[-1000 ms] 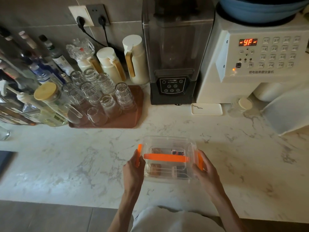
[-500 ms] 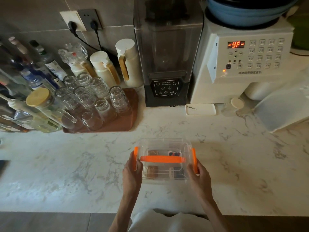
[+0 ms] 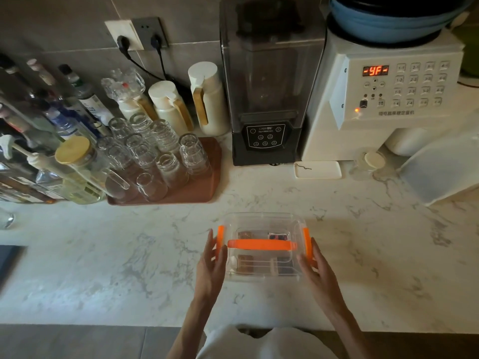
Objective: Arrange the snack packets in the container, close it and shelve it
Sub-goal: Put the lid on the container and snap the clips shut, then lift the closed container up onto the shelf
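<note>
The clear plastic container with orange clips is set on the white marble counter. Its sides are touched by the left hand and the right hand, fingers straight and together.

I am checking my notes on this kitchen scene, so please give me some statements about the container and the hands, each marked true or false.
1. The lid sits on the container. True.
2. The container stands on the brown tray. False: it stands on the counter; the tray holds glasses.
3. The left hand and the right hand are at the orange side latches. True.
4. One hand grips the orange handle. False: no hand touches it.
5. Snack packets lie inside the container. True.
</note>
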### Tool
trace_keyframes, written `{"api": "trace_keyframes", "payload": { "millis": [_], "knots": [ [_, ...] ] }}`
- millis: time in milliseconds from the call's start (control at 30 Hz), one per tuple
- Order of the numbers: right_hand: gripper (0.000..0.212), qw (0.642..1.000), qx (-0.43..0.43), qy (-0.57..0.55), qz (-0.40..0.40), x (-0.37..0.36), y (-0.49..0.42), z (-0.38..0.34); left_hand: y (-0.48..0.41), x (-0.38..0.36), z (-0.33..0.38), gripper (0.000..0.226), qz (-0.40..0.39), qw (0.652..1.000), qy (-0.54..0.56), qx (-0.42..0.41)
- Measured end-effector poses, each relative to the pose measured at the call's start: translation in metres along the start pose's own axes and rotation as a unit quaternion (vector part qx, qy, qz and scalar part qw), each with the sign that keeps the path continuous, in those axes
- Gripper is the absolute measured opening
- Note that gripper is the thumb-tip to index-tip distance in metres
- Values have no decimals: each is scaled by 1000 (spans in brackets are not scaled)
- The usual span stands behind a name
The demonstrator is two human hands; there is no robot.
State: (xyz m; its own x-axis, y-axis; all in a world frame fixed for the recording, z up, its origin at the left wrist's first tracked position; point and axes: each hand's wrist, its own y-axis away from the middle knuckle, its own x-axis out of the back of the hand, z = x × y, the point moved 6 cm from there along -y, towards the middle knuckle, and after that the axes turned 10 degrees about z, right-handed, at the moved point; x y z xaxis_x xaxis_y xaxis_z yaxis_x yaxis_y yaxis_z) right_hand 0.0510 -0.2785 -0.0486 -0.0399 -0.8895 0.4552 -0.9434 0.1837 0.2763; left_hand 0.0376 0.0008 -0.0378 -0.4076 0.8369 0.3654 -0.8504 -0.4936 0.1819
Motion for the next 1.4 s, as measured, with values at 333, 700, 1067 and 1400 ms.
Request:
{"api": "trace_keyframes", "payload": {
  "millis": [333,700,1067,1400],
  "knots": [
    [84,987,142,-12,-72,-1,13,-4,9,11,-3,96,-187,967,-70,-155],
    [53,947,313,64,40,62,-52,-221,-80,69,197,65,-89,930,-54,-352],
    [42,885,456,-89,43,185,-53,-509,-110,166,496,45,52,855,24,-515],
    [50,854,511,-57,80,254,-70,-636,-135,174,638,50,25,823,82,-562]
  ]
}}
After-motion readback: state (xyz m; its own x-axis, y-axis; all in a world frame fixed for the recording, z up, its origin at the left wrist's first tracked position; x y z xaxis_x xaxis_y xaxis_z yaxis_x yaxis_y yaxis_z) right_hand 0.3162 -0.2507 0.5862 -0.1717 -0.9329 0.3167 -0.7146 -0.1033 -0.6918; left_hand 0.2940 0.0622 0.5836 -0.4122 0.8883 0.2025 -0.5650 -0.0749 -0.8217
